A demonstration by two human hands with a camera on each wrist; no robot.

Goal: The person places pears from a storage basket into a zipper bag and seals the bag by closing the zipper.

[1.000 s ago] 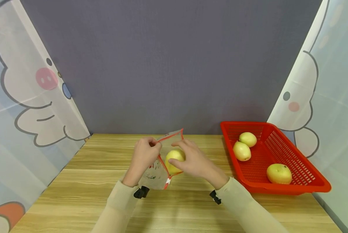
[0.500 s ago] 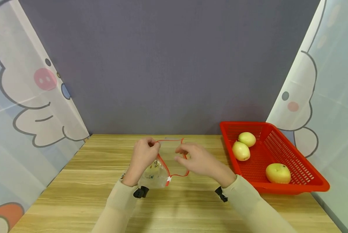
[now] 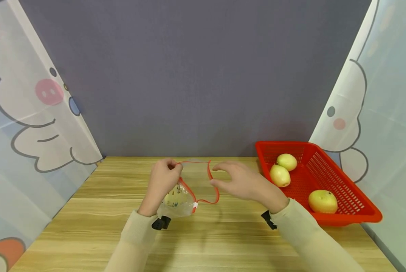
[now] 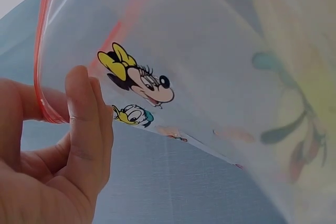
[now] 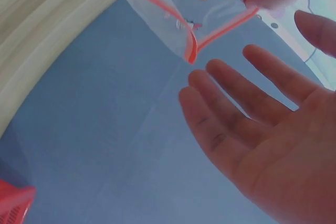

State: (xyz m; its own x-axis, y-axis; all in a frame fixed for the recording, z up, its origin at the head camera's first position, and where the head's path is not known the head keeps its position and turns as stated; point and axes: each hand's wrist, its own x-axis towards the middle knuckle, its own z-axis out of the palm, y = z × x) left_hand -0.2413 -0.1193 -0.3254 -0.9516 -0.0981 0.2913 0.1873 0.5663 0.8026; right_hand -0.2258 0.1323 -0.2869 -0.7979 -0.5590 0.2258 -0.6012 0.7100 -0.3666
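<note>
My left hand point(image 3: 163, 177) pinches the red-edged mouth of a clear zip bag point(image 3: 184, 211) printed with cartoon figures. The left wrist view shows the fingers of this left hand point(image 4: 68, 150) at the red rim of the bag point(image 4: 184, 35). Through the film a yellow fruit point(image 3: 173, 197) shows low in the bag, partly hidden by the left hand; its kind is unclear. The bag's mouth gapes to the right. Just right of the rim is my right hand point(image 3: 245, 183), holding nothing. Its fingers are spread in the right wrist view, apart from the bag point(image 5: 199, 3).
To the right on the wooden table point(image 3: 206, 245) stands a red plastic basket point(image 3: 346, 219). Inside it lie three yellow fruits: one at the back point(image 3: 287, 161), one at the left point(image 3: 279, 176) and one near the front point(image 3: 323, 201). A grey panel point(image 3: 189, 75) rises behind the table.
The right hand has let go of the yellow fruit and drawn back rightward out of the bag's mouth. The fruit has gone deeper into the bag, leftward. The left hand keeps its pinch.
</note>
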